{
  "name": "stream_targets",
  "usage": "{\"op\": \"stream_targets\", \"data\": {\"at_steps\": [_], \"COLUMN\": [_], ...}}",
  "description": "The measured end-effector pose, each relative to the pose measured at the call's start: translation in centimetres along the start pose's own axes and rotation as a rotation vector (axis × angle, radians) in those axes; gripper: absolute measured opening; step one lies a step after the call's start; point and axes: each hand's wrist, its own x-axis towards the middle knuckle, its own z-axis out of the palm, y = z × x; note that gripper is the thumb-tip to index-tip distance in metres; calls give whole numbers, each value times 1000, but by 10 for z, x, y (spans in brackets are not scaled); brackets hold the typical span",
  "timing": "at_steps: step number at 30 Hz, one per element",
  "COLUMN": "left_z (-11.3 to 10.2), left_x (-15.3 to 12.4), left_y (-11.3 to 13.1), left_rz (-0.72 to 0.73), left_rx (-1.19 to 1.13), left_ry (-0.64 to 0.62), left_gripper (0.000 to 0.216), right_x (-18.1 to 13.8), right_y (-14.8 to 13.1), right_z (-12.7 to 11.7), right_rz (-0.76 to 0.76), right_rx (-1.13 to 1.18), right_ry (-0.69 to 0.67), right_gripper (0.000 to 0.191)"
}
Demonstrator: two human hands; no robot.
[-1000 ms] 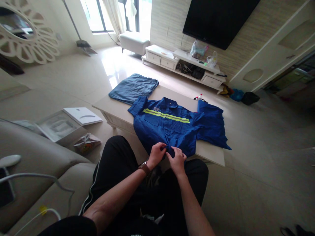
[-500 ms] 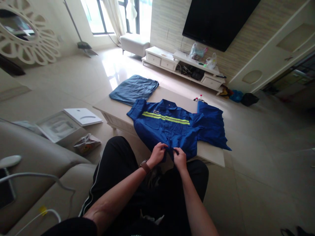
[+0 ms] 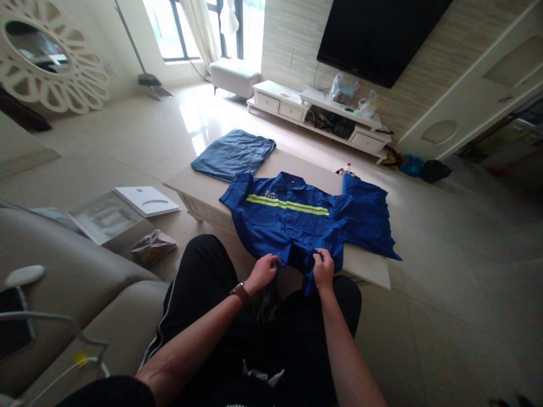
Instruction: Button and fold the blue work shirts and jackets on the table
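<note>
A blue work jacket (image 3: 265,226) with yellow-green reflective stripes lies front up on a low pale table (image 3: 365,268), its collar at the far side. My left hand (image 3: 263,271), with a brown-strapped watch at the wrist, pinches the jacket's near hem left of the front opening. On the other side of that opening, my right hand (image 3: 323,267) grips the hem, and a fold of cloth hangs below it. The hem between my hands is parted. One sleeve is folded at the left; darker blue cloth (image 3: 369,220) spreads over the table's right end.
Folded grey-blue cloth (image 3: 235,152) rests on the table's far left. A beige sofa (image 3: 85,265) stands at the left, with open box (image 3: 112,217) and a plastic bag (image 3: 153,247) beyond it. Across the room is a white TV cabinet (image 3: 292,110).
My hands have moved apart, left hand leftward and down, right hand rightward, each still holding the hem. The jacket's lower front has opened between them.
</note>
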Motion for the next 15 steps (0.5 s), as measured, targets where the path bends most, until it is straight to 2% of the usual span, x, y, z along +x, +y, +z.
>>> {"op": "stream_targets", "data": {"at_steps": [4,9,12,15], "left_z": [7,21,23,20], "left_x": [-1,23,40,49], "left_y": [-7,17,30,34], "left_rz": [-116,-94,-75,-69], "left_rx": [-28,-89,-51,-114], "left_ry": [-11,198,247,240], "left_gripper": [30,31,18,7], "right_x": [-16,-32,-33,-27], "right_y": [-15,-38,-39,-26], "right_z": [-11,-16,-21,-29], "right_rz": [69,72,81,111], "right_rx": [160,239,253,220], "right_ry": [-189,-340,-331,-208], "right_gripper": [24,21,23,24]}}
